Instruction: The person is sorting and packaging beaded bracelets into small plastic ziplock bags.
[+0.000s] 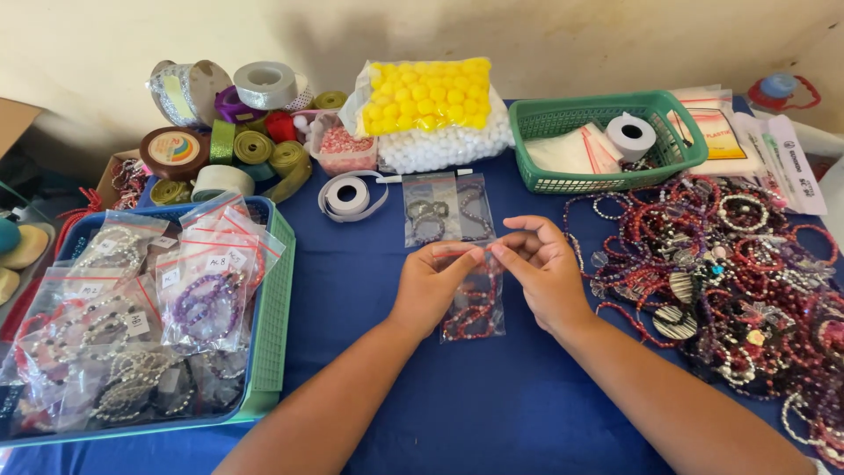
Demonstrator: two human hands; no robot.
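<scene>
head view, bag: a small clear zip bag (473, 303) with red beads inside lies on the blue worktop (492, 405), between the two wrists and partly under the hands.
head view, long axis: the bag runs away from the person, its sealed top edge at the far end, right where the fingertips meet.
head view, left hand (431, 286): clenched in a pinch on the left part of the bag's top edge.
head view, right hand (545, 268): pinching the same edge from the right, thumb and forefinger closed on it.
head view, nearer hand: both grips sit on the bag, fingertips almost touching; neither is closer.
head view, surroundings: two more filled bags (447, 209) lie just beyond; a heap of bracelets (738, 264) right, a blue tray (264, 352) left.
</scene>
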